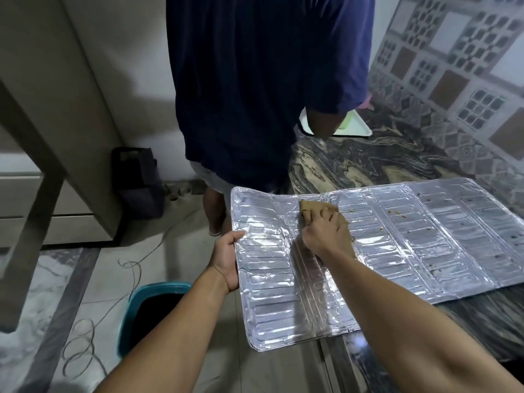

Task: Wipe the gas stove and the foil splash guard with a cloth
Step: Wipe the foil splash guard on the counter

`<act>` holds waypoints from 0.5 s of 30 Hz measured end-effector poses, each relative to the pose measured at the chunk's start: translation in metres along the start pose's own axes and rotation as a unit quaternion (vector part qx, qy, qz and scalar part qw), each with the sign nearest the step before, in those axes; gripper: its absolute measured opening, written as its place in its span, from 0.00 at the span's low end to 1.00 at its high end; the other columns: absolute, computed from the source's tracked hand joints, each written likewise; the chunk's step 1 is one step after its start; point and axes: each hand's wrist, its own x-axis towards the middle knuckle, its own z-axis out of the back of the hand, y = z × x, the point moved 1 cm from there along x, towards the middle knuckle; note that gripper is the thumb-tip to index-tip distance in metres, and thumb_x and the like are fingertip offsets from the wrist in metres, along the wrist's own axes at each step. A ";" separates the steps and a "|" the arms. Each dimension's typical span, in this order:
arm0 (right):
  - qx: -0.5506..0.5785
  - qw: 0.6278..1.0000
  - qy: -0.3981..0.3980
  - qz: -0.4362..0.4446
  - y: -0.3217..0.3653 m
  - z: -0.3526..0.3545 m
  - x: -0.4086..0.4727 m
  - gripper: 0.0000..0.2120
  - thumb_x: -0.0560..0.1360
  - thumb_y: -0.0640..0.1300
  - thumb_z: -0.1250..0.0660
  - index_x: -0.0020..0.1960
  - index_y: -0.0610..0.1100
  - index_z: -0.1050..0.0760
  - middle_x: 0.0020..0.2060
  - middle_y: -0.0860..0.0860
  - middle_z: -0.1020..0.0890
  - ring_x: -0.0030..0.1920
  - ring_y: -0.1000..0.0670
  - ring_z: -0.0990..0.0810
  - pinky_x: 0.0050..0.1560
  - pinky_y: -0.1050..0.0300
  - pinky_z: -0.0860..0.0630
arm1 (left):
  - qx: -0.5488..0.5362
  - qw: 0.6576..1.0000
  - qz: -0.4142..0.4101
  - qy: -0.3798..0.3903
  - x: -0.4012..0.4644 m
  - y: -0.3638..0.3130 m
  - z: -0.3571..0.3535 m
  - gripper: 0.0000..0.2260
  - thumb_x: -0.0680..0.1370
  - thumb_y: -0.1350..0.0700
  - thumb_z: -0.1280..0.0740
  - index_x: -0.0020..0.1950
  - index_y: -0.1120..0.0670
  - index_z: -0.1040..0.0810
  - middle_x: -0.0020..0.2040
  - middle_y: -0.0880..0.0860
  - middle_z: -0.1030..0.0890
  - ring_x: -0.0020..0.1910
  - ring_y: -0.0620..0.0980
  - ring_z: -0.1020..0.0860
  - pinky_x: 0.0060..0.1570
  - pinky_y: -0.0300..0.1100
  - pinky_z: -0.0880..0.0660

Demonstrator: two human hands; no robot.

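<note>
The foil splash guard [397, 239] lies flat on the dark marble counter, and its left panel hangs out past the counter's edge. Small brown crumbs dot its middle and right panels. My left hand [226, 258] grips the guard's left edge, thumb on top. My right hand [326, 232] presses a brown cloth [309, 207] onto the foil near its far edge, fingers curled over the cloth. No gas stove is in view.
Another person in a dark blue shirt [255, 95] stands close behind the guard, at the counter [382, 163]. A white tray [354, 126] lies beyond on the counter. A teal bin [133, 307] stands on the floor below my left arm. Loose wire [82, 350] lies on the floor.
</note>
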 end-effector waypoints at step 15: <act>-0.043 0.995 -0.026 0.087 -0.003 -0.015 0.029 0.26 0.73 0.44 0.51 0.69 0.44 0.32 0.71 0.43 0.31 0.74 0.38 0.42 0.74 0.36 0.48 | -0.038 0.997 -0.012 -0.059 0.011 0.007 0.013 0.16 0.78 0.55 0.44 0.57 0.61 0.22 0.39 0.61 0.16 0.41 0.63 0.19 0.45 0.52 0.23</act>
